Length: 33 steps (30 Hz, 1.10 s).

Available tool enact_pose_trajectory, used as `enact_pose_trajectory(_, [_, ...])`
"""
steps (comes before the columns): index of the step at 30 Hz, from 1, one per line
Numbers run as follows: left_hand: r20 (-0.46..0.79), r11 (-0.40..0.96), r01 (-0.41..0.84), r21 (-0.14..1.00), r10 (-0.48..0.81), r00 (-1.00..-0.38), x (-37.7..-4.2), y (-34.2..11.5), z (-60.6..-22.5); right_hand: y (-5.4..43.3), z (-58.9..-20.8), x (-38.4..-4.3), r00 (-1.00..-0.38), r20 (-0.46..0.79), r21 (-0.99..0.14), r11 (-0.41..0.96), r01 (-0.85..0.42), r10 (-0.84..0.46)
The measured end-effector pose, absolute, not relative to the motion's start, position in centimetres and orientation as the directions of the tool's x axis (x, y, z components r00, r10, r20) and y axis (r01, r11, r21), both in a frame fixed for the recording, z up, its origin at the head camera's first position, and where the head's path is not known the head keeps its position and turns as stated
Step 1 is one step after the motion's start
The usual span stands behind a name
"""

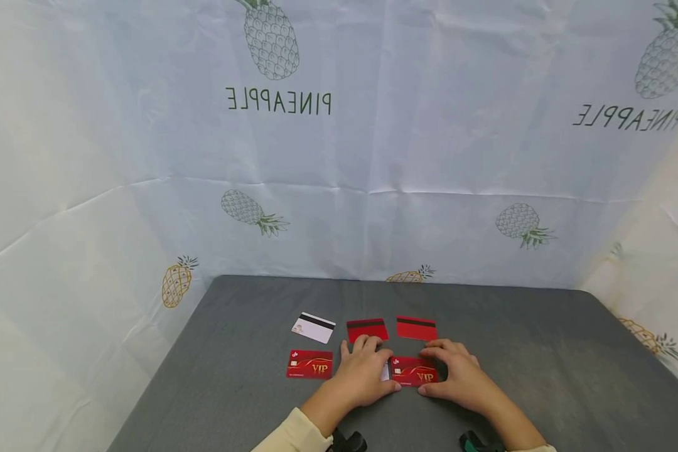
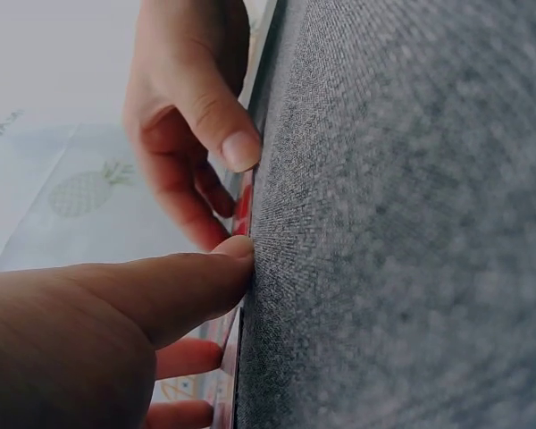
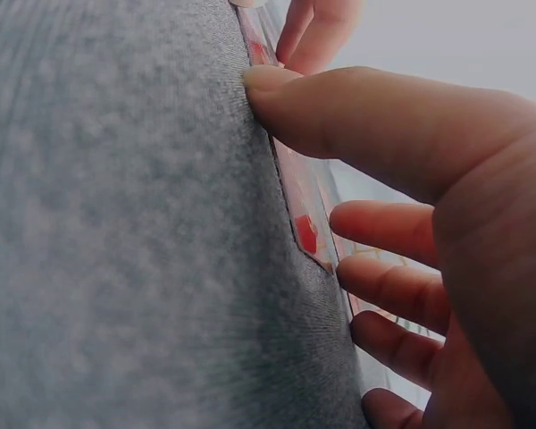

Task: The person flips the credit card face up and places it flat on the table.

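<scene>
A red VIP card (image 1: 414,371) lies face up on the dark table between the two hands. My right hand (image 1: 457,375) holds its right end, the thumb at the near edge and the index finger at the far edge. From the other side my left hand (image 1: 361,373) reaches over a white card (image 1: 385,371), mostly covered, with fingers spread and the thumb (image 2: 237,255) by the VIP card's near left corner. Beyond the left fingertips is a red card with a black stripe (image 1: 367,328). Fingertip contact under the left hand is hidden.
Left of the hands lies another red VIP card (image 1: 309,365). Behind it sits a tilted white card with a black stripe (image 1: 314,328). A second red striped card (image 1: 417,328) is beyond the right hand. A pineapple-print curtain (image 1: 339,238) hangs behind the grey table (image 1: 215,389).
</scene>
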<state>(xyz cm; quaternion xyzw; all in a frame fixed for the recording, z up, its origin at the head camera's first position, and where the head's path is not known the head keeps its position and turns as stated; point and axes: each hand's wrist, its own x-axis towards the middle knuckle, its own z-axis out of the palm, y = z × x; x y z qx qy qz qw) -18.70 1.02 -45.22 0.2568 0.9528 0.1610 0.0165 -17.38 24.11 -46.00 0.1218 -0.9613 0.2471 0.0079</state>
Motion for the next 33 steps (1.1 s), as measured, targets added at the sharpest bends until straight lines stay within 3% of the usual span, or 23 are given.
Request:
enact_pose_trajectory(15, [0.053, 0.814, 0.488, 0.316, 0.498, -0.866, -18.6, 1.2, -44.9, 24.3, -46.0, -17.5, -0.970, 0.067, -0.484, 0.843, -0.236, -0.233])
enact_pose_trajectory(21, [0.059, 0.796, 0.481, 0.368, 0.497, -0.866, -19.0, 0.2, -44.3, 24.1, -46.2, -17.4, -0.970, 0.070, -0.491, 0.838, -0.238, -0.234])
enact_pose_trajectory(29, [0.115, 0.743, 0.372, 0.557, 0.375, -0.920, -22.7, -7.1, -42.9, 24.0, -46.1, -17.4, -0.970, 0.080, -0.493, 0.836, -0.240, -0.231])
enact_pose_trajectory(33, [0.115, 0.745, 0.303, 0.594, 0.294, -0.949, -24.3, -11.1, -43.6, 24.2, -46.1, -17.3, -0.969, 0.087, -0.489, 0.838, -0.242, -0.229])
